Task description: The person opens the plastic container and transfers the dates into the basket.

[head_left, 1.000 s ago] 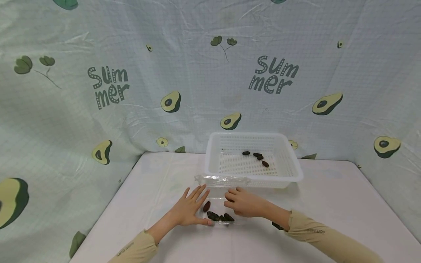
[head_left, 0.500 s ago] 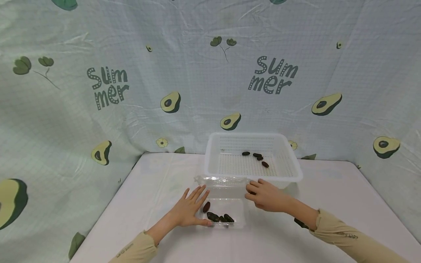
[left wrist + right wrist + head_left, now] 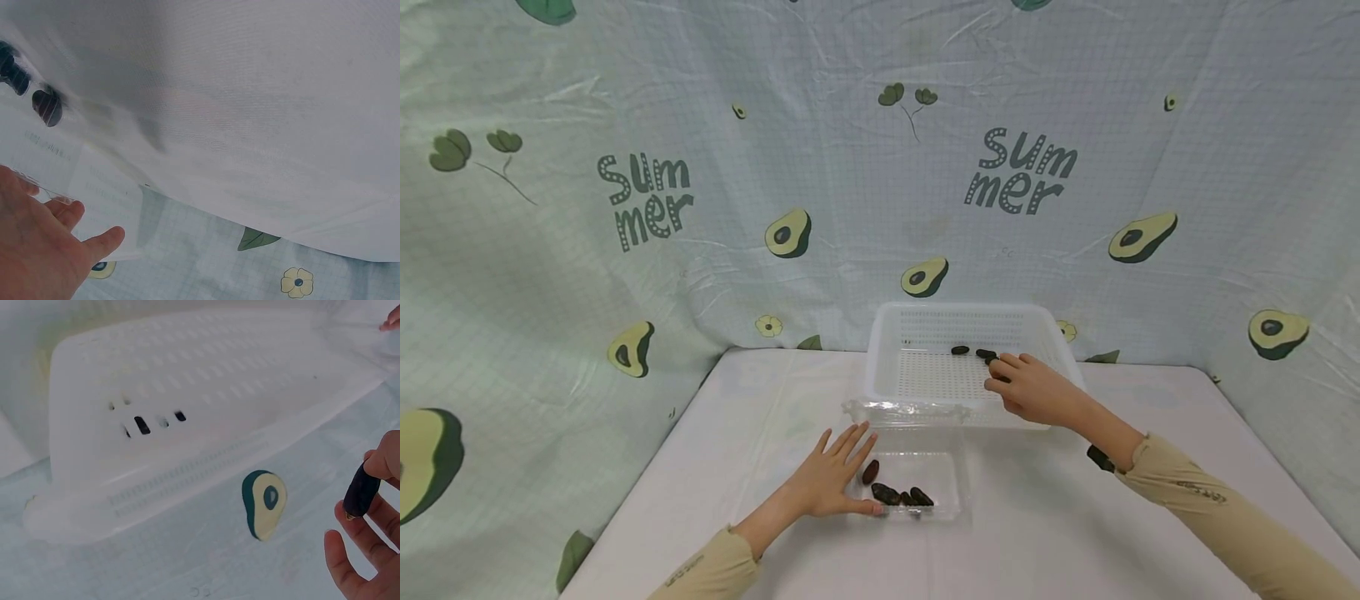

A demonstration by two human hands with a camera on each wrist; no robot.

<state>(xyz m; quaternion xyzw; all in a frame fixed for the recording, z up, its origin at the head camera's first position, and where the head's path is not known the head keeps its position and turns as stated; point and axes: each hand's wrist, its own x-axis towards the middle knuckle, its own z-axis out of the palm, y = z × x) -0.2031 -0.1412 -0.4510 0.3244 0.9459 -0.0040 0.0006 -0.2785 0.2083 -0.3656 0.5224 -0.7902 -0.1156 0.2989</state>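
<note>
My right hand (image 3: 1033, 392) is over the white perforated basket (image 3: 873, 358) and pinches a dark date (image 3: 361, 490) between thumb and fingertips, as the right wrist view shows. Several dates (image 3: 960, 350) lie on the basket's floor, part of them behind this hand. A clear plastic clamshell box (image 3: 943, 477) stands nearer to me with its lid folded back toward the basket. Inside it, dark dates (image 3: 886, 494) line the front edge and a reddish one (image 3: 871, 472) lies at the left. With fingers spread, my left hand (image 3: 829, 483) rests along the box's left side.
The pale cloth-covered table (image 3: 1037, 533) reaches to its back edge, where a printed curtain (image 3: 850, 167) rises behind the basket. The box's crinkled clear lid (image 3: 910, 412) overlaps the basket's front wall in the head view.
My right hand has moved from over the clear box, right and then forward over the basket, carrying the date. My left hand has stayed at the box's left side.
</note>
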